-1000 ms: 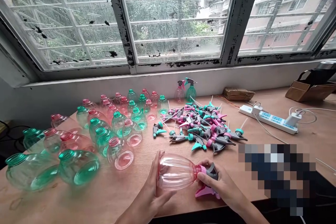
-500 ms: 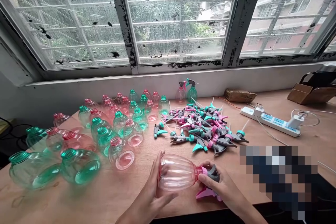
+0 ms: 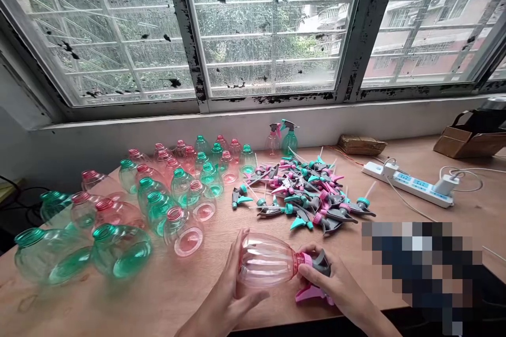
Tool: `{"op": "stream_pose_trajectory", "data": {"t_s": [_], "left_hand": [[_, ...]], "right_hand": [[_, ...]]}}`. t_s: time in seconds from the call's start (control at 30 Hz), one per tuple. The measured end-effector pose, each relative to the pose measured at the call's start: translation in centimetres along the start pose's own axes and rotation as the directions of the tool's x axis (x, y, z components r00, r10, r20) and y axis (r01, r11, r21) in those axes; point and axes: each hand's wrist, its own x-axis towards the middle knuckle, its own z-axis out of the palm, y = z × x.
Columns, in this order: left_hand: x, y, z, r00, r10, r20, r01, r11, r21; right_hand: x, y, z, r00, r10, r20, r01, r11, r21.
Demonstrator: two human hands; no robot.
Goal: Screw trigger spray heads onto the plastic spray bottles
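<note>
A clear pink spray bottle (image 3: 269,260) lies sideways above the table's front edge, its base to the left and its neck to the right. My left hand (image 3: 231,279) cups the base end, thumb along the lower side. At the neck, my right hand (image 3: 332,274) is closed on the pink collar of a grey and pink trigger sprayer (image 3: 321,263). The collar sits against the bottle's mouth; whether it is fully threaded I cannot tell. The sprayer's pink trigger (image 3: 312,294) points down toward me. Any dip tube inside the bottle is hard to make out.
Several open green and pink bottles (image 3: 158,210) stand on the left. A heap of trigger sprayers (image 3: 304,189) lies mid-table. Behind it stand two assembled spray bottles (image 3: 289,139). To the right are a power strip (image 3: 409,183), a brown packet (image 3: 361,145) and a cardboard box (image 3: 468,137).
Almost nothing differs. Both hands keep the same hold on the bottle and sprayer, and the whole view has shifted very slightly.
</note>
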Motion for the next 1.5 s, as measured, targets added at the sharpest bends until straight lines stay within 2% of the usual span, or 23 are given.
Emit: {"op": "stream_pose_trajectory", "data": {"t_s": [0.23, 0.37, 0.6, 0.93, 1.17, 1.5], "left_hand": [[-0.3, 1.0, 0.1, 1.000, -0.015, -0.008, 0.015, 0.998, 0.059], [-0.3, 0.8, 0.0, 1.000, -0.012, -0.018, 0.012, 1.000, 0.025], [0.0, 0.6, 0.0, 0.999, -0.025, -0.038, 0.027, 0.998, 0.050], [-0.2, 1.6, 0.1, 0.997, -0.068, -0.033, 0.070, 0.996, 0.064], [-0.3, 1.6, 0.1, 0.992, -0.107, -0.063, 0.111, 0.991, 0.071], [0.0, 1.2, 0.2, 0.998, -0.037, -0.049, 0.041, 0.997, 0.068]], "right_hand": [[0.1, -0.4, 0.0, 1.000, 0.009, 0.009, -0.009, 1.000, 0.007], [0.0, -0.3, -0.1, 0.999, 0.019, 0.036, -0.019, 1.000, 0.005], [0.0, -0.7, 0.0, 0.999, 0.017, 0.028, -0.017, 1.000, -0.007], [-0.1, -0.6, 0.1, 1.000, 0.019, 0.008, -0.019, 1.000, 0.000], [-0.2, -0.6, 0.0, 0.998, -0.051, -0.045, 0.048, 0.996, -0.069], [-0.3, -0.2, 0.2, 0.993, -0.077, -0.085, 0.067, 0.992, -0.109]]}}
